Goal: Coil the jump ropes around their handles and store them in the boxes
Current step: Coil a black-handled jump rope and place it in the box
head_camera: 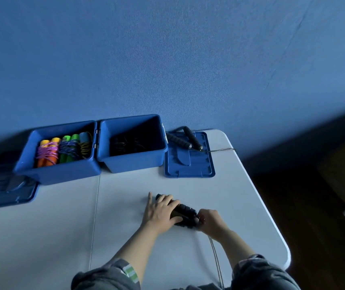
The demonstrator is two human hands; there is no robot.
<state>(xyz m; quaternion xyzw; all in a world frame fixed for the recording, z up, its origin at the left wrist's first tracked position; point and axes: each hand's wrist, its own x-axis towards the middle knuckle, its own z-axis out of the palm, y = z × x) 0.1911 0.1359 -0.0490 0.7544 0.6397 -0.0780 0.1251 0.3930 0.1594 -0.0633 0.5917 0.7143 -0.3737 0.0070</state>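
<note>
Black jump-rope handles (183, 214) lay paired on white worktop (62, 237), lower centre of frame. Left hand (160, 212) gripped handles from above, index finger stretched out. Right hand (210, 221) pinched rope at handles' near end; grey cable (216, 260) trailed toward bottom edge. Behind, left blue box (58, 172) held coiled coloured ropes (62, 150); right blue box (133, 162) held dark ropes. Second black rope (188, 139) rested on lid (188, 164), upper right.
</note>
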